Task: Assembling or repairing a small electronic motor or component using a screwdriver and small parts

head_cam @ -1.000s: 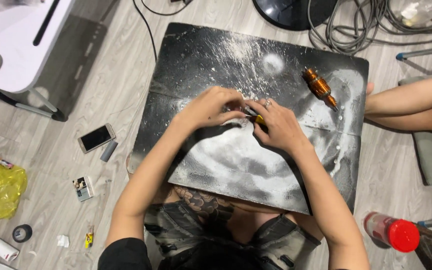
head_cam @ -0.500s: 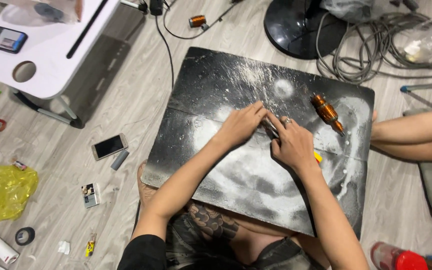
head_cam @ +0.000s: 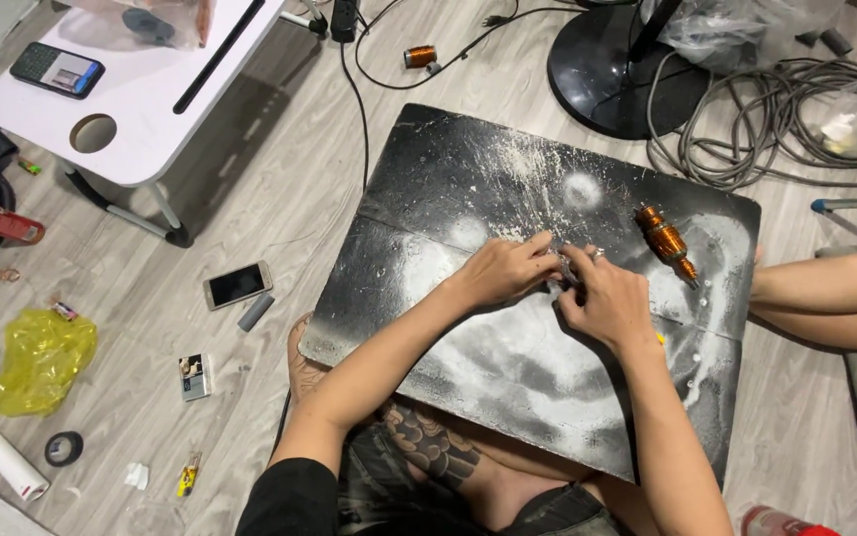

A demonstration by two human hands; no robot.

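Both hands, left hand [head_cam: 501, 271] and right hand [head_cam: 607, 300], are pinched on a small metal part [head_cam: 565, 268] over the dusty board [head_cam: 428, 199], which could be dropped if grip slackens.

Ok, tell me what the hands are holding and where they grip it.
Both the left hand and the right hand pinch a small metal part between them over the black board; the exact grip is hidden by fingers.
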